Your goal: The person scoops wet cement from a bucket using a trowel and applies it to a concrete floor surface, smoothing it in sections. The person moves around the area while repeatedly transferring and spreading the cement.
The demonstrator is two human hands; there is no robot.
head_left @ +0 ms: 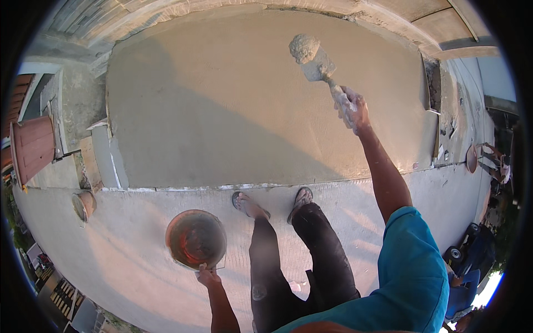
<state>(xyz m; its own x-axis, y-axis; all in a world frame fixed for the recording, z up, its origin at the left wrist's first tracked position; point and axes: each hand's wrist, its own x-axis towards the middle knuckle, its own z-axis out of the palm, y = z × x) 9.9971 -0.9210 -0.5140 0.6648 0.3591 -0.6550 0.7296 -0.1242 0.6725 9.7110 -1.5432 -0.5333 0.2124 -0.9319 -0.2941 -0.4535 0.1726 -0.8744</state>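
My right hand (352, 109) is closed round the handle of a trowel (318, 67), stretched out over the smooth wet concrete slab (233, 94). A lump of wet mortar (304, 48) sits at the far end of the blade, and pale mortar smears the hand. Lower down, my left hand (207, 276) grips the near rim of a bucket (173, 236), tilted so that its inside shows. Reddish light falls inside it; how much it holds I cannot tell. My feet in flip-flops stand just short of the slab's near edge.
A second bucket (84, 206) stands at the left on the rough pavement (139, 288). Beyond it is a reddish-brown panel (34, 145). Low walls bound the slab's far side. At the right are a person beside a wheelbarrow (472, 159) and a dark vehicle (471, 247).
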